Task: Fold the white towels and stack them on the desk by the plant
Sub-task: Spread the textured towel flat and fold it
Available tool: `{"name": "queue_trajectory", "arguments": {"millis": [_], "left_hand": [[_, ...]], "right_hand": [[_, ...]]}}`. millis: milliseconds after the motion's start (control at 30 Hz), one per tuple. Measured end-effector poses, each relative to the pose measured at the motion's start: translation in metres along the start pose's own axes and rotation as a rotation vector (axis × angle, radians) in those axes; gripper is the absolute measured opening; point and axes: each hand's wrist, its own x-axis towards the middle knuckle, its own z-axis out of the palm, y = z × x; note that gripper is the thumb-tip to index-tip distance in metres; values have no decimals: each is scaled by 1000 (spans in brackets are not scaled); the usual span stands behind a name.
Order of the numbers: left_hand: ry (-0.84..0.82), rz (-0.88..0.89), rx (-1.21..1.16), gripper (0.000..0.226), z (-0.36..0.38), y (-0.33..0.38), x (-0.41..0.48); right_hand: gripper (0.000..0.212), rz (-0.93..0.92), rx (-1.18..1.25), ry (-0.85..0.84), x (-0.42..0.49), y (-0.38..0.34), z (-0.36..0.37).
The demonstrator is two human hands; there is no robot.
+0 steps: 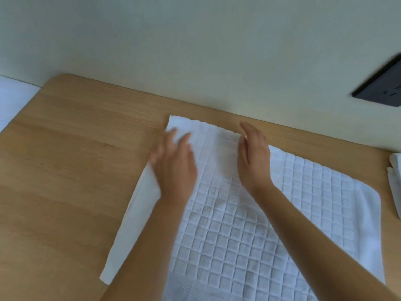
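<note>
- Head view: a white towel (249, 231) with a pattern of little squares lay flat on the wooden tabletop (65, 170). It reached from near the back edge down to the front edge.
- The left hand (173, 161) rested on the towel near its far left corner. Its fingers were straight and a little apart, and it looked blurry.
- The right hand (253, 157) lay on the towel by its far edge, fingers straight and close together.
- More folded white towels (395, 183) sat at the tabletop's right edge.
- A black socket (382, 88) was on the wall.
</note>
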Motion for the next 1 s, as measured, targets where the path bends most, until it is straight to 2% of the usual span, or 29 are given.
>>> {"name": "queue_trajectory", "arguments": {"millis": [100,133,200,267,333,467,700,767,867,933,1000], "left_hand": [[-377,289,-49,58,21,43,-10],[-471,312,3,63,30,48,-13],[-542,329,172,67,45,48,-16],[-544,335,260,67,52,44,-15],[-541,319,278,64,49,41,-10],[-561,223,296,55,41,23,7],[-529,80,329,58,22,-34,31],[-519,20,356,61,16,-37,33],[-450,35,375,59,4,-12,16],[-410,154,176,59,-3,24,-13],[-501,267,2,63,-7,59,-52]], "right_hand": [[41,139,151,-47,-29,10,-15],[43,146,127,-74,-34,15,-16],[50,69,-105,-164,-37,25,-16],[57,0,-374,-263,-36,30,-14],[61,30,-490,-307,-35,28,-14],[58,65,-565,-335,-33,27,-13],[53,84,-560,-384,-29,26,-16],[52,92,-521,-386,-30,24,-20],[50,215,-264,-267,-45,12,-35],[48,278,-70,-125,-67,-5,-47],[49,263,29,-48,-95,-25,-55]]}}
